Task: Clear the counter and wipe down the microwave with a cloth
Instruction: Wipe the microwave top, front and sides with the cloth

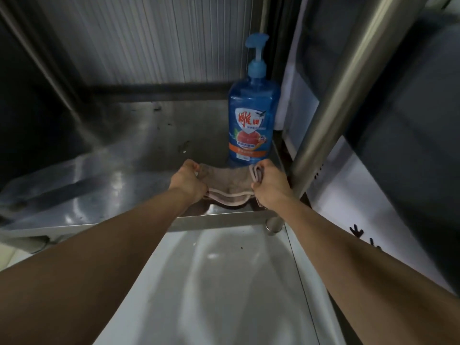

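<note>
Cloth pinched by left hand and right hand; could knock over dish-soap bottle just behind.

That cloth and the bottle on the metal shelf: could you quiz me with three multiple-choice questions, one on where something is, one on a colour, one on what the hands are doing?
1. Where does the pump bottle stand?
A. Behind the cloth, at the shelf's back right
B. On the lower surface near the camera
C. In the left hand

2. What colour is the bottle's pump?
A. Red
B. Blue
C. White

3. How is the cloth held?
A. Lying free, untouched
B. By one hand only
C. By both hands, one at each end

Answers: 1 A, it stands upright on the steel shelf beyond the cloth. 2 B, pump and body are both blue. 3 C, the left hand and right hand each grip an end.
</note>
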The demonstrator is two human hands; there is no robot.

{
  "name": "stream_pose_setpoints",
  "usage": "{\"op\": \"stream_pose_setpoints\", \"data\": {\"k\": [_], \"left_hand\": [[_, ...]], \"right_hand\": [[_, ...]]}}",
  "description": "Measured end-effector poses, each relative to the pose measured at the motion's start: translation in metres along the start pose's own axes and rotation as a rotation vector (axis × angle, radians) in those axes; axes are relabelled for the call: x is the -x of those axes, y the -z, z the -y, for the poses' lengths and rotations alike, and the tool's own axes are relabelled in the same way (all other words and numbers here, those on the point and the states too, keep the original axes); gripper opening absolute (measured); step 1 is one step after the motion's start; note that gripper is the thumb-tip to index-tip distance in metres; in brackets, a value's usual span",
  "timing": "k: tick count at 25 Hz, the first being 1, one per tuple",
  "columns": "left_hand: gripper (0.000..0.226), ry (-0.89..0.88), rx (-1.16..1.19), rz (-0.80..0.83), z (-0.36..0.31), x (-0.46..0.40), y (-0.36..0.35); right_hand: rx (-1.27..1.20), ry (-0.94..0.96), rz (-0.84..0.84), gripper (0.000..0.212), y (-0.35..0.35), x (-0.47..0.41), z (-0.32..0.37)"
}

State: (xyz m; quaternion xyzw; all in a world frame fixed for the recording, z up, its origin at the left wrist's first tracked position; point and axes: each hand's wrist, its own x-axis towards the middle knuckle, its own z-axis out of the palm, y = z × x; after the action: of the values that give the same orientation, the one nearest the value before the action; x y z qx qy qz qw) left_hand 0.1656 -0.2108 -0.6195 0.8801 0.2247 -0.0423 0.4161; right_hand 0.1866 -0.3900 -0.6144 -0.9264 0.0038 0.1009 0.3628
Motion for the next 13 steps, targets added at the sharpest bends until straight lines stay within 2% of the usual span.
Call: {"op": "stream_pose_setpoints", "data": {"k": [9,13], "left_hand": [[0.018,-0.026,-0.160,-0.024,0.020,-0.025,-0.022],[0.033,-0.039,-0.360,0.006,0.020,-0.023,-0.021]], "right_hand": [[0.083,0.009,-0.040,0.045,-0.033,-0.024,-0.023],[0.372,0.099,-0.077,0.063,-0.037,-0.015,-0.031]]}}
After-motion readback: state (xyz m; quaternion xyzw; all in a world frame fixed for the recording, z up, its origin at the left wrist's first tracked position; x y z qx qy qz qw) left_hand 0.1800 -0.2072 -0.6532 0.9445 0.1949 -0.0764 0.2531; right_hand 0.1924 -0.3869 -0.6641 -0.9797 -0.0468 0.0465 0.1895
